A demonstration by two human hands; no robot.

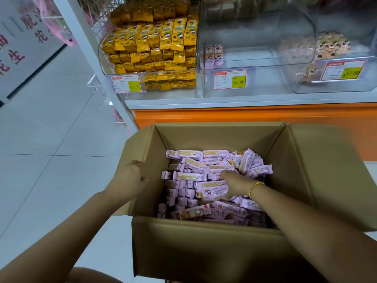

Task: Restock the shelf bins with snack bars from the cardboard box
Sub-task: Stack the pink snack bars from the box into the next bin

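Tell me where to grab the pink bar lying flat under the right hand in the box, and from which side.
Come from above. The pink bar lies flat on top of the pile in the cardboard box, long axis roughly left to right, with the right hand already on its right end. Pinch across the narrow width near the middle, probably.

shop | price tags [230, 79] on clear shelf bins [255, 58] | stacked yellow snacks [155, 48]
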